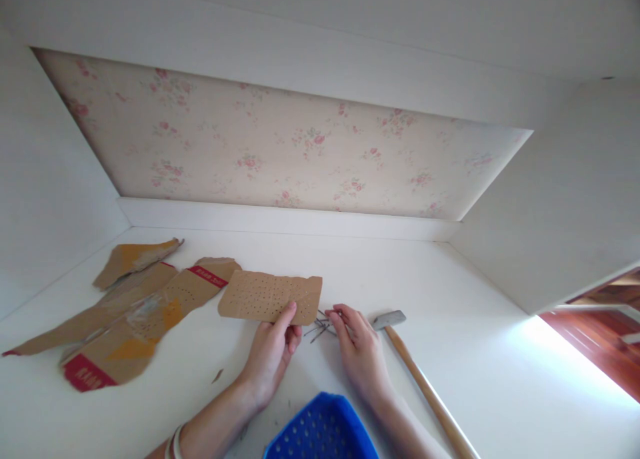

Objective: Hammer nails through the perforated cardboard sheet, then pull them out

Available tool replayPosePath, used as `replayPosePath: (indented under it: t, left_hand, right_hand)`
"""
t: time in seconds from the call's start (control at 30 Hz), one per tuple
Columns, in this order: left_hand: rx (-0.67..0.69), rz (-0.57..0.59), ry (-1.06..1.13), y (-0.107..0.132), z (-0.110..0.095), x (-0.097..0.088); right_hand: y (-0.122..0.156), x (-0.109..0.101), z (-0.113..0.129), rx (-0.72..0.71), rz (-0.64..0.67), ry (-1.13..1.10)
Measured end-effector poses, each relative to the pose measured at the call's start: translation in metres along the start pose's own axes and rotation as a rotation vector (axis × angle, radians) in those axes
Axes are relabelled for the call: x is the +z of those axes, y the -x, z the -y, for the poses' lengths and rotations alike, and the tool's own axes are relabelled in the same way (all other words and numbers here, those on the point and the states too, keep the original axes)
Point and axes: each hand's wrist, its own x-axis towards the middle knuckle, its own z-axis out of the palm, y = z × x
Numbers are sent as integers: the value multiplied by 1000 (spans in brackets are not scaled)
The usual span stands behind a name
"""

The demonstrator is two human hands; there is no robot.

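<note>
My left hand (273,356) grips a piece of brown cardboard (270,298) by its lower right edge, thumb on top and fingers underneath. Rows of small punched holes cover much of this piece. Just right of it, a small heap of thin dark nails (320,328) lies on the white surface. My right hand (360,346) is over the heap, thumb and fingertips pinched together on a nail, most of which the fingers hide. Beside that hand lies a hammer (425,386) with a grey metal head and a long wooden handle.
Torn cardboard scraps (145,316) with red print and yellow tape lie at the left. A blue perforated plastic basket (323,429) stands at the near edge of view. White panels enclose the surface, with floral wallpaper (300,152) behind. A small brown scrap (217,376) lies left of my forearm.
</note>
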Motion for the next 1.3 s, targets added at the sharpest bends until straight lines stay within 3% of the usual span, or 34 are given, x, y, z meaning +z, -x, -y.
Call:
replayPosePath:
  t: [0.2, 0.37, 0.67, 0.9, 1.0, 1.3]
  left_hand:
    - [-1, -4, 8, -1, 0, -1]
    - [-2, -10, 20, -3, 1, -2]
    - [-11, -13, 42, -2, 0, -1]
    - [-24, 9, 23, -2, 2, -3]
    - [-24, 20, 12, -2, 2, -3]
    - [-24, 31, -1, -2, 1, -1]
  right_hand:
    - [-2, -1, -1, -144, -11, -30]
    - [-1, -3, 6, -65, -40, -56]
    - [2, -3, 10, -7, 160, -85]
    - [4, -6, 11, -294, 396, 70]
    - [3, -4, 10, -338, 392, 95]
    - [2, -2, 12, -287, 317, 190]
